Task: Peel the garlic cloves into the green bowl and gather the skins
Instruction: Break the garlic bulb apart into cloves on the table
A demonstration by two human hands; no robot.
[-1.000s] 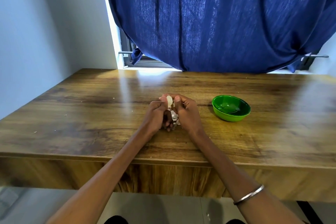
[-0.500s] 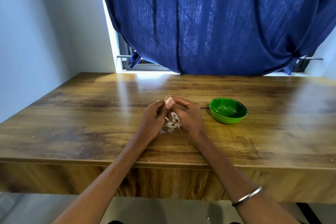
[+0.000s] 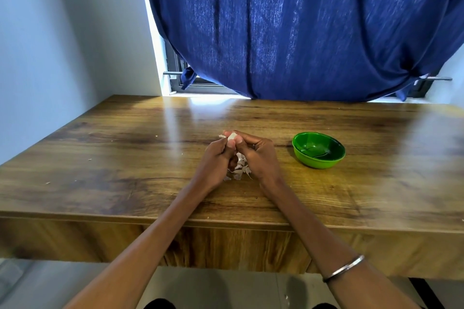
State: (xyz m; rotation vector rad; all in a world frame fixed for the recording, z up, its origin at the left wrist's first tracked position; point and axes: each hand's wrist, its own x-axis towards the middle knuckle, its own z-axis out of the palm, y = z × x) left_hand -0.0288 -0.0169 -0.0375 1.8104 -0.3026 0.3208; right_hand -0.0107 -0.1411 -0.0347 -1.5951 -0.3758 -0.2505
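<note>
A dark blue curtain (image 3: 288, 27) hangs across the window behind the wooden desk (image 3: 100, 158), its lower edge just above the far side of the desk top. Both forearms reach in from the near edge and converge at the middle of the desk, so that the two hands meet with knuckles outward and fingertips raised toward the far side. A thin metal bangle (image 3: 343, 268) circles the right forearm low in the picture.

The left hand (image 3: 216, 161) is curled, its thumb and forefinger pinching the garlic clove (image 3: 231, 136) from the left. The right hand (image 3: 258, 155) is curled too, with its thumb and forefinger closed on the same clove from the right. The clove stands above the fingertips of both hands, a pale piece whose long axis seems to run roughly up and away from the person; a wisp of skin sticks out from it toward the left.

The green bowl (image 3: 319, 150) sits upright on the desk to the right of the hands, apart from them. Whether any cloves lie in it I cannot tell.

Under and between the two hands a small heap of garlic skins (image 3: 239, 168) rests on the desk. A few tiny flecks lie scattered on the left part of the desk.
</note>
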